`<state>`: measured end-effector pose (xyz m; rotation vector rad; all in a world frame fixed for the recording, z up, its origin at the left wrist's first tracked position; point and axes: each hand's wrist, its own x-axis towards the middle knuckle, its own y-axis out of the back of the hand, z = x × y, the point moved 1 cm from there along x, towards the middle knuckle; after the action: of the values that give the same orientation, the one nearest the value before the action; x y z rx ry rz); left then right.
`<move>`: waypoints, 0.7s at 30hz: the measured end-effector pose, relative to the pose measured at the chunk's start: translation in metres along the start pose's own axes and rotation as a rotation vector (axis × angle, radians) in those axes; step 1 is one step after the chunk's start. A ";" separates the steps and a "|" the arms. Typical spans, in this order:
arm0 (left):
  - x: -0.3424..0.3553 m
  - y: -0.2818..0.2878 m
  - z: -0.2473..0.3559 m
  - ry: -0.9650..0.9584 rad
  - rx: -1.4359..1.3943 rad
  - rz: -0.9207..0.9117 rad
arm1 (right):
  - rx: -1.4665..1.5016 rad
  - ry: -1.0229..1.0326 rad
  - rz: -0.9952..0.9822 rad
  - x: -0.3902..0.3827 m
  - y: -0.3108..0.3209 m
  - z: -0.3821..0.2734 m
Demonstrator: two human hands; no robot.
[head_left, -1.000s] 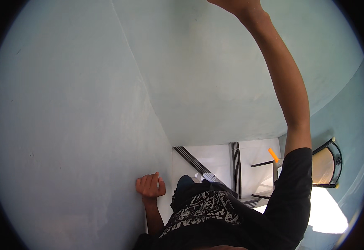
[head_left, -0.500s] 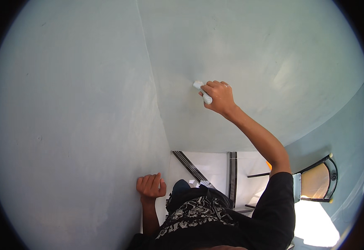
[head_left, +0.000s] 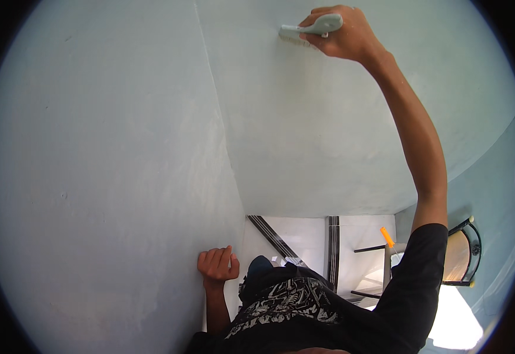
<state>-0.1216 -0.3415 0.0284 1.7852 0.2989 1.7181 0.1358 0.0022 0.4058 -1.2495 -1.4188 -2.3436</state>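
Observation:
High on the facing wall point(head_left: 328, 141), my right hand point(head_left: 349, 35) is closed round the pale handle of a paintbrush point(head_left: 327, 25). The brush lies slantwise, its bristle end at the wall's surface and partly covered by my fingers. That arm is stretched far up. Low down, beside the left wall point(head_left: 110, 177), my left hand point(head_left: 217, 264) is curled into a loose fist. Its knuckles are at or against that wall, and I see nothing in it. Pale grey-blue paint with uneven, lighter streaks covers both walls.
The two walls meet in a corner line left of the brush. Below lies a white floor point(head_left: 293, 230) with dark striped bands. At the lower right stand a chair with a dark curved frame point(head_left: 476, 248) and an orange-handled tool point(head_left: 386, 236), near a bright sunlit patch.
My right hand has gone up the wall with the paintbrush, and its handle now tilts up to the right. The orange handle has come into fuller view. My left hand stays about where it was.

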 end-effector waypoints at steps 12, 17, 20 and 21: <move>0.001 -0.001 0.001 -0.004 -0.014 0.005 | -0.645 0.167 0.570 0.049 0.050 0.001; -0.002 0.000 -0.001 0.010 -0.011 -0.014 | -0.437 0.158 0.628 -0.035 -0.056 -0.004; 0.000 -0.004 0.001 0.017 -0.031 -0.021 | -0.347 0.052 0.617 -0.096 -0.111 -0.016; 0.000 0.002 0.001 0.020 -0.019 -0.023 | -0.275 0.015 0.611 -0.110 -0.123 -0.031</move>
<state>-0.1213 -0.3434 0.0294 1.7453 0.3090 1.7184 0.1289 0.0137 0.2389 -1.4627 -0.5862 -2.1336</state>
